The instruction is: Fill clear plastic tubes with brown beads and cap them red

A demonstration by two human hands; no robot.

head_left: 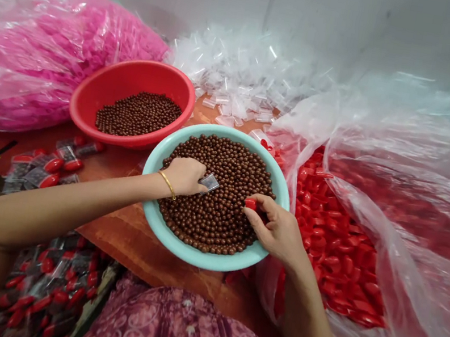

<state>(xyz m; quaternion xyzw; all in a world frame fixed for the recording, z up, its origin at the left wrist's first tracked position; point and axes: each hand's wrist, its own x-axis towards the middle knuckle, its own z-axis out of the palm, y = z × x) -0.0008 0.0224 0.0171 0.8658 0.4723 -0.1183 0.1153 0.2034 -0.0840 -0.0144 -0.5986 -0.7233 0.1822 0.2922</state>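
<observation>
1. My left hand (184, 176) pinches a little clear tube (209, 182), right on the brown balls (217, 213) in the blue-green bowl (193, 256).
2. I think I should scoop slowly, so no balls roll out.
3. My right hand (279, 232) pinches a red cap (251, 203) close by.

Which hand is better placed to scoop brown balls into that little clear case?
Probably the left hand: it holds the clear case, lying right on the brown balls in the teal bowl. The right hand sits at the bowl's edge, pinching a red cap.
</observation>
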